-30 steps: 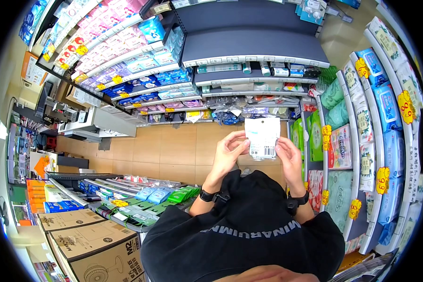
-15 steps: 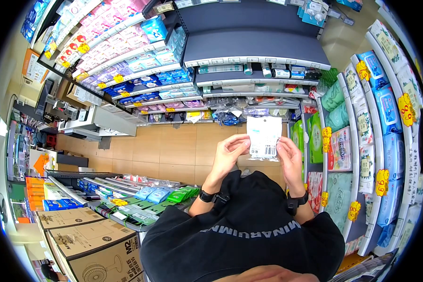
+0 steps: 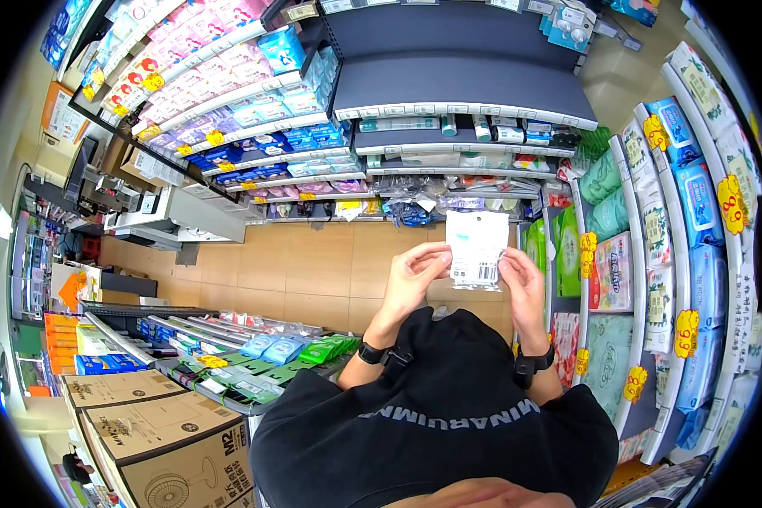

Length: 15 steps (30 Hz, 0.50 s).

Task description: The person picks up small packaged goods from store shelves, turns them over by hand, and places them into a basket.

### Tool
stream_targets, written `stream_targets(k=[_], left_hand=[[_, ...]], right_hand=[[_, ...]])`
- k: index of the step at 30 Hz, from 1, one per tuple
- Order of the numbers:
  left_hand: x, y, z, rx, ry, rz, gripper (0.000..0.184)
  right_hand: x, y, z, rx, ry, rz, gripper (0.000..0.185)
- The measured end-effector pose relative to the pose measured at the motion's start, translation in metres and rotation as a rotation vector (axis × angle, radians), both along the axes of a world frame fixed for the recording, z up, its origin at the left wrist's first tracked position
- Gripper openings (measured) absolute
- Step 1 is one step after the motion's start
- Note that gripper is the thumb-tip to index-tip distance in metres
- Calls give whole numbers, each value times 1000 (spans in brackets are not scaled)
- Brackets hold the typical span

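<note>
A small white packet (image 3: 477, 245) with printed text and a barcode near its bottom edge is held upright in front of my chest. My left hand (image 3: 417, 275) pinches its left edge between thumb and fingers. On the opposite edge, my right hand (image 3: 523, 284) grips the packet the same way. A hang hole shows at the packet's top. Both wrists wear black bands, and the black shirt (image 3: 440, 406) is just below the hands.
Shelves of pink and blue packs (image 3: 220, 80) rise at the upper left. A grey shelf (image 3: 466, 85) spans the top. Wipes and tissue packs (image 3: 701, 203) line the right. Cardboard fan boxes (image 3: 165, 432) stand lower left, beside a low rack (image 3: 254, 372). Tiled floor (image 3: 313, 262) lies between.
The packet and both hands stay nearly still, with the packet slightly further right than at first. At the far lower left, a person's dark-capped head has come into view.
</note>
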<state>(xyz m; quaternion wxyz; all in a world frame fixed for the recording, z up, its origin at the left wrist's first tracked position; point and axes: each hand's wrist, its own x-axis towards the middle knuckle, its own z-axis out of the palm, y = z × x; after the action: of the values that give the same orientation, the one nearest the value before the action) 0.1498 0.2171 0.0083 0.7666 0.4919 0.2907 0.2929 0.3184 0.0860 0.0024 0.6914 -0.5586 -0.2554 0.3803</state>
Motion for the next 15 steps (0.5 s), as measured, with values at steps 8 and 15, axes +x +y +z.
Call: stream_targets(k=[8, 15], left_hand=[[-4, -1, -1, -3, -5, -5, 28], [-7, -2, 0, -14, -23, -4, 26]], right_hand=[[-4, 0, 2, -11, -31, 5, 25], [-7, -1, 4, -7, -19, 4, 25]])
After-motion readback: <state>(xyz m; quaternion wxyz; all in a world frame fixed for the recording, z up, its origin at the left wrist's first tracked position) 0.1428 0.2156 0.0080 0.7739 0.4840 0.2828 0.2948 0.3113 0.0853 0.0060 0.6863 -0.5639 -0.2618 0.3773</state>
